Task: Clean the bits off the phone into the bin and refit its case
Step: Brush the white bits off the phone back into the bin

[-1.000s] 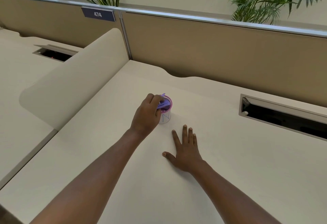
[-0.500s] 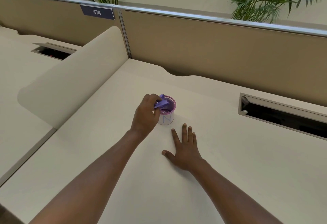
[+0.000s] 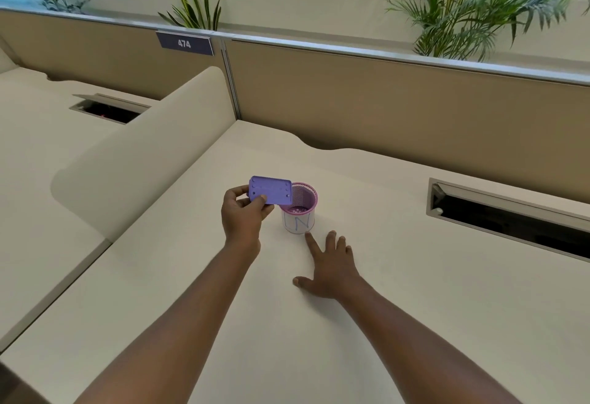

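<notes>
My left hand (image 3: 241, 217) pinches a flat purple rectangular piece (image 3: 271, 190), the phone or its case, by its near left corner. The piece is held up tilted, its broad face toward me, just left of and partly over the rim of a small purple mesh bin (image 3: 300, 210) with a white band marked "N". My right hand (image 3: 329, 264) lies flat on the desk, fingers spread, index fingertip almost touching the bin's base. I cannot tell case from phone, and no loose bits show.
The cream desk (image 3: 415, 292) has an open cable slot (image 3: 510, 221) at the right. A curved cream divider (image 3: 143, 154) stands at the left, a tan partition (image 3: 383, 100) runs along the back with plants behind it. A neighbouring desk lies beyond the divider.
My left hand has lifted the purple piece from inside the bin's mouth up and to the left, turning its flat face toward me. My right hand has stayed flat on the desk.
</notes>
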`<state>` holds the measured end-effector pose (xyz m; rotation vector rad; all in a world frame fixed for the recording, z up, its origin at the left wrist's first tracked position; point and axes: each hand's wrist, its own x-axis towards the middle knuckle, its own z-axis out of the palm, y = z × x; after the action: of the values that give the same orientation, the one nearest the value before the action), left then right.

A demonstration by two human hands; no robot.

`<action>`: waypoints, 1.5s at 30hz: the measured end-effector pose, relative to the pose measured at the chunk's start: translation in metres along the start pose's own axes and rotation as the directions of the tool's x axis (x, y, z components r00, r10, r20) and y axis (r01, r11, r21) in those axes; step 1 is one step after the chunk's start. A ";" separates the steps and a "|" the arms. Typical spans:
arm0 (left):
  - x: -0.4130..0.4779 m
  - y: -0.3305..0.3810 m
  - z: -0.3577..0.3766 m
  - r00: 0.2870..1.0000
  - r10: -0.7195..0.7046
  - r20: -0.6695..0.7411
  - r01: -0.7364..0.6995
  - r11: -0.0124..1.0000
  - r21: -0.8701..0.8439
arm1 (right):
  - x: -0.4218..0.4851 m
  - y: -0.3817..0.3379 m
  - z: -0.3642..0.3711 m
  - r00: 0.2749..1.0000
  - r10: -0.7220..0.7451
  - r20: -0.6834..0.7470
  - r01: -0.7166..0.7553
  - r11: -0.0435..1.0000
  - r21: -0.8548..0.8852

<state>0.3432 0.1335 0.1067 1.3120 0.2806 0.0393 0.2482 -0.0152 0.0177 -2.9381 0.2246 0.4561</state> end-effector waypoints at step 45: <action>-0.001 -0.003 0.018 0.823 0.500 0.269 -0.558 0.626 0.545 | -0.074 0.033 -0.010 0.989 -0.071 0.129 0.031 0.957 0.287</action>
<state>0.3459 0.1153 0.1078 2.0080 -0.2204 0.4266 0.1760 -0.0401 0.0461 -2.6126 0.1796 0.5655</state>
